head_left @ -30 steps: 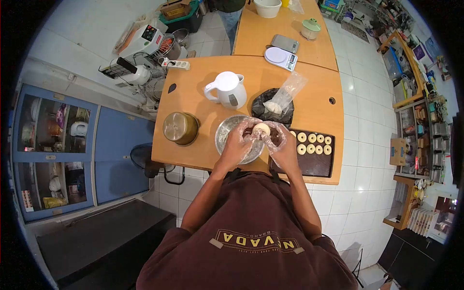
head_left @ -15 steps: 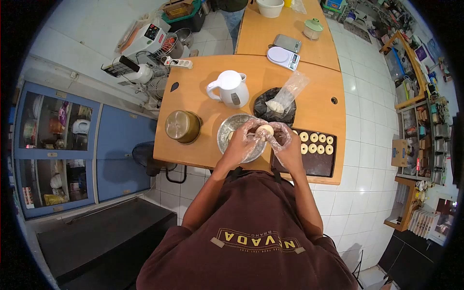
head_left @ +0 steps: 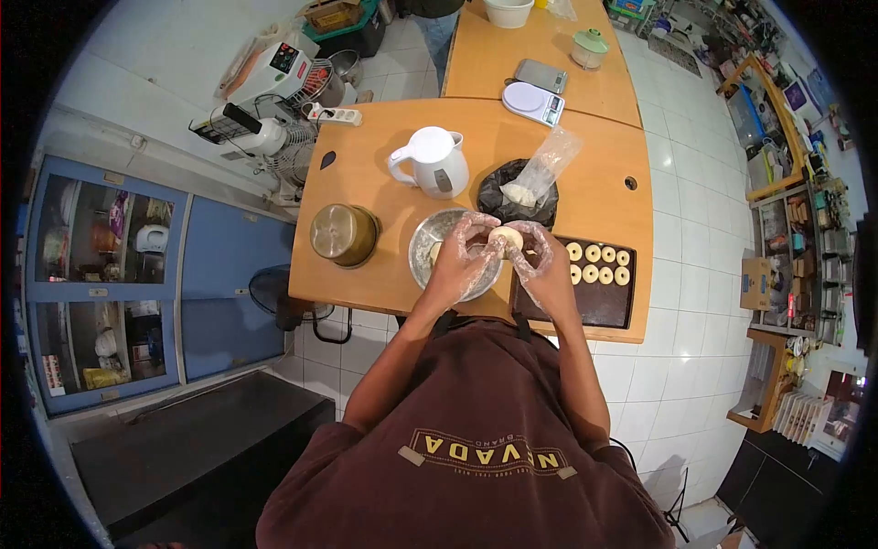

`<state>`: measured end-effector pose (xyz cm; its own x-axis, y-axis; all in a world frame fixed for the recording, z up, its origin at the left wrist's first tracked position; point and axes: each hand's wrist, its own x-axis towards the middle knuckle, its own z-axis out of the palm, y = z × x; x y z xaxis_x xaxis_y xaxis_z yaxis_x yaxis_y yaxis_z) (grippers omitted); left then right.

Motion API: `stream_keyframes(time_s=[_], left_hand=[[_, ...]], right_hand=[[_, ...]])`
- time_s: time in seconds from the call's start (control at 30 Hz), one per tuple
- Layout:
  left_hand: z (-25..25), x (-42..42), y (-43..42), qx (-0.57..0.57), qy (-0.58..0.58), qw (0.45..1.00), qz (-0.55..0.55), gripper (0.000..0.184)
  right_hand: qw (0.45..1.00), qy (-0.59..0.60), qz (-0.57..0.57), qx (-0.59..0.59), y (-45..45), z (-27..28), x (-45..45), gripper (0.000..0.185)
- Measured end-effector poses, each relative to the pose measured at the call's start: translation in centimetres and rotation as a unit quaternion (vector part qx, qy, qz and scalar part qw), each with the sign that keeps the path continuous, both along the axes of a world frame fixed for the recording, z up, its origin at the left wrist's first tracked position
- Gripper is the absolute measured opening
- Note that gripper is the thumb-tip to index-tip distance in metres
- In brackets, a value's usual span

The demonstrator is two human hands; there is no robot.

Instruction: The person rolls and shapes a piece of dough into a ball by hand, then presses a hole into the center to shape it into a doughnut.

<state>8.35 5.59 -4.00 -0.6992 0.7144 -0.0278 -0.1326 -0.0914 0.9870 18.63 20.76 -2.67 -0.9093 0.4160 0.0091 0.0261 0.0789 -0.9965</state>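
My left hand [head_left: 462, 259] and my right hand [head_left: 545, 273], both dusted with flour, hold one small pale piece of dough [head_left: 506, 239] between their fingertips. The dough is round; whether a hole runs through it I cannot tell. Under my left hand stands a metal bowl [head_left: 423, 240] with floury bits and some dough inside. My right hand is over the left part of a dark baking tray [head_left: 599, 306], where several ring-shaped dough pieces [head_left: 592, 274] lie in rows.
Behind my hands are a black plastic bag [head_left: 492, 197] with a clear bag of flour [head_left: 540, 174], a white electric kettle [head_left: 439, 165] and a kitchen scale [head_left: 530, 99]. A brass-coloured pot [head_left: 338, 233] stands at left. One person [head_left: 437, 27] is at the far side.
The dough in my fingers has turned, showing a flatter, rounder face. My hands have shifted slightly, and the whole view has moved a little.
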Motion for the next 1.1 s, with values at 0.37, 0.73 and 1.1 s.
stream_keyframes(time_s=[0.37,0.73,1.1], left_hand=[[2.1,0.2,-0.3,0.016,-0.060,0.998,-0.003,0.039],[0.9,0.8,-1.0,-0.030,0.036,0.999,-0.027,0.044],[-0.3,0.3,-1.6,-0.026,0.062,0.997,-0.031,0.045]], right_hand=[[0.999,0.006,-0.037,0.006,-0.2,-0.3,0.4,0.025],[0.997,-0.021,-0.031,0.072,-0.5,2.0,0.3,0.025],[0.996,-0.014,-0.005,0.091,-0.8,0.6,0.3,0.029]])
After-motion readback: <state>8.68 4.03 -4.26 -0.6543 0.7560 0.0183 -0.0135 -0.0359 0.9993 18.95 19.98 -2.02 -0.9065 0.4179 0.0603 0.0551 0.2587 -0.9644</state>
